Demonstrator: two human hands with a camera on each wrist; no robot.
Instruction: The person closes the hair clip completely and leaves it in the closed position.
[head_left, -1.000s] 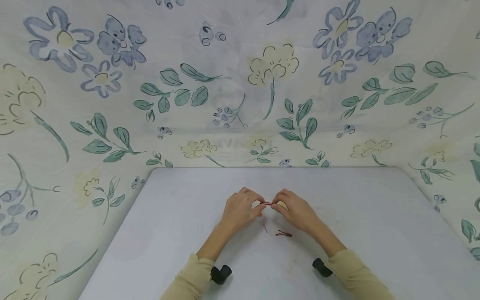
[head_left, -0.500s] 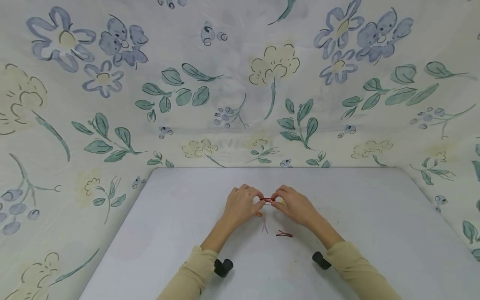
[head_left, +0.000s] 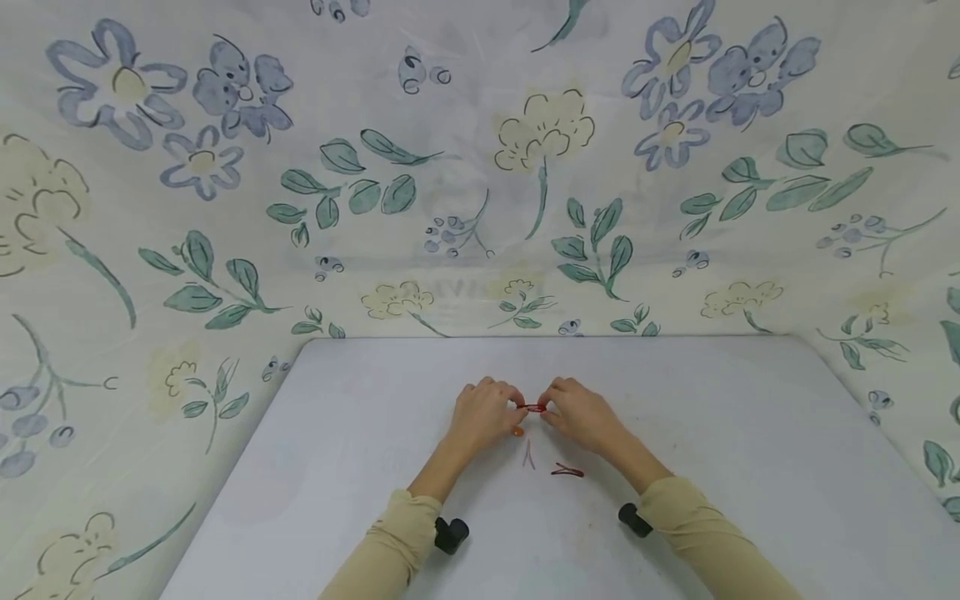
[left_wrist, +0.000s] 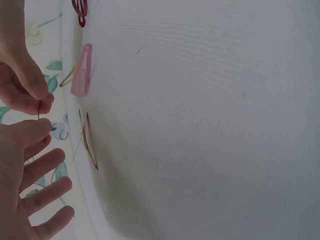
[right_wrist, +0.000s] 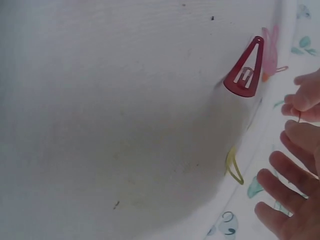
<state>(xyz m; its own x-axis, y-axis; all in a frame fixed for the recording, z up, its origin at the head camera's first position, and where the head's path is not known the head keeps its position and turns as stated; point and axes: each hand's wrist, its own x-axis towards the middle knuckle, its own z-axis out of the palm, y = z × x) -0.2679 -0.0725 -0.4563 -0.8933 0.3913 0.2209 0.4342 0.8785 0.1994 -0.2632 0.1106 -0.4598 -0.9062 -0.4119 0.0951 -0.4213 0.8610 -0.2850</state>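
Between the fingertips of both hands is a red snap hair clip (head_left: 534, 408), with one end in each hand. My left hand (head_left: 486, 412) pinches its left end and my right hand (head_left: 583, 414) pinches the right end. In both wrist views the held clip appears edge-on as a thin line, and the fingers partly hide it. Below the hands on the table lie a pink hair clip (left_wrist: 80, 92) and a dark red hair clip (right_wrist: 240, 92). An orange-brown hair clip (left_wrist: 89, 145) lies by the left hand, and a yellow hair clip (right_wrist: 228, 162) by the right.
The white table (head_left: 337, 467) reaches back to a floral-patterned cloth (head_left: 450, 167) that rises behind and at both sides. A black wrist device (head_left: 451, 536) sits at the left sleeve, and another black device (head_left: 635, 520) at the right sleeve.
Both hands rise slightly, then come back down a little, still holding the red hair clip. Its tilt changes a little between the frames. The clips on the table stay put.
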